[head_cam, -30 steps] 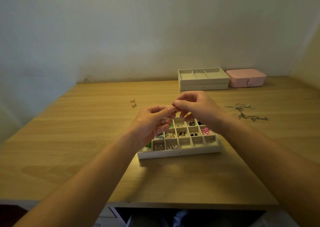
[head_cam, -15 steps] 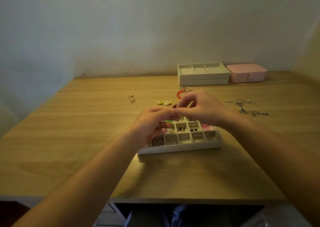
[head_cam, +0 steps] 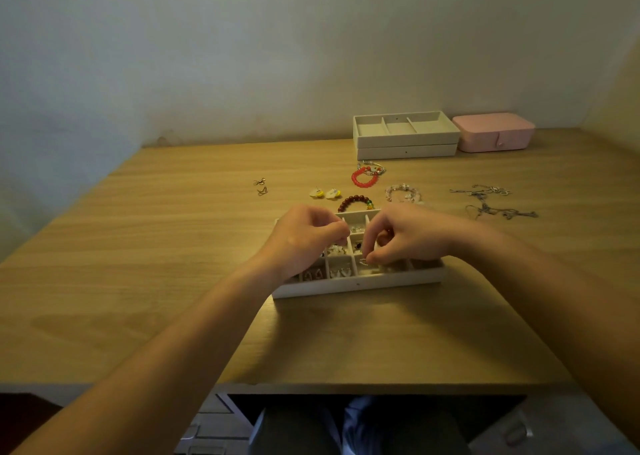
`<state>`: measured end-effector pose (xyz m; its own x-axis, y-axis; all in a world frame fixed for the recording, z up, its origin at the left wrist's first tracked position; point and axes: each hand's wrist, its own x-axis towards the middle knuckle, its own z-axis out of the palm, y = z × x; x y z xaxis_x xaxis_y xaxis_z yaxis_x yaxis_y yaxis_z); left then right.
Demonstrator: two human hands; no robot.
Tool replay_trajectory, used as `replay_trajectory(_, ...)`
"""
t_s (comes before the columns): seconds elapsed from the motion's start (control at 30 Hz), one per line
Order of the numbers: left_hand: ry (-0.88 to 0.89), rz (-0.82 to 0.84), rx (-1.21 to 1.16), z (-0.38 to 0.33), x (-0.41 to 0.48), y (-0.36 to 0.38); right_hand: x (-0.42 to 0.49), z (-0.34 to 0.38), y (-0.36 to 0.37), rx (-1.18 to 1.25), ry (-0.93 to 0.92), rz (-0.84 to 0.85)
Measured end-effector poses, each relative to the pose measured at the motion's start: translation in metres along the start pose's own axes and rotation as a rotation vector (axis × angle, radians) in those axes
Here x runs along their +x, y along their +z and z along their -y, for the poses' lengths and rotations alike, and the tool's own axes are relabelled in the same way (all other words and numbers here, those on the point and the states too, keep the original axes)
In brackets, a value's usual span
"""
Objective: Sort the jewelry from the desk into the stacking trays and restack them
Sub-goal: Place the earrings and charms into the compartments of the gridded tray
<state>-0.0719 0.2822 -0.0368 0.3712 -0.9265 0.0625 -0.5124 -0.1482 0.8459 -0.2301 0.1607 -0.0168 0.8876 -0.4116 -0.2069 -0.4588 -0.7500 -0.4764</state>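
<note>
A white grid tray (head_cam: 358,284) sits in front of me on the desk, with small earrings in several compartments. My left hand (head_cam: 304,236) hovers over the tray's left half with its fingers curled shut; I see nothing in its pinch. My right hand (head_cam: 403,238) reaches down into a front-row compartment, its thumb and fingertips pinched on a small silvery earring (head_cam: 363,262). Loose on the desk behind the tray lie a dark bead bracelet (head_cam: 354,201), a red bracelet (head_cam: 363,179), a pale pink bracelet (head_cam: 403,193), yellow earrings (head_cam: 324,193), small metal earrings (head_cam: 260,186) and tangled chains (head_cam: 491,201).
Two stacked trays (head_cam: 407,143) stand at the back against the wall, the top one with three open sections. A pink closed box (head_cam: 493,133) is right of them. The desk's front edge runs below my forearms.
Both hands were joined above the tray, pinching a small piece together. They have parted and dropped lower; the right hand has gone down into a front compartment. The camera tilted down, showing more loose jewelry.
</note>
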Motion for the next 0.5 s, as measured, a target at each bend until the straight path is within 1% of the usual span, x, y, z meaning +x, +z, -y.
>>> replay_trajectory(0.13,0.003,0.019,0.024,0.0002,-0.0010,0.0011,0.0011,0.0039,0.0037,-0.063,-0.006,0.013)
replay_trajectory(0.27,0.010,0.017,0.030,0.0010,-0.0002,0.0003,0.0017,0.0068,0.0060,-0.118,-0.007,-0.031)
replay_trajectory(0.5,0.039,0.023,0.038,-0.0014,-0.0016,0.0002,-0.0010,0.0097,0.0072,-0.129,0.003,-0.069)
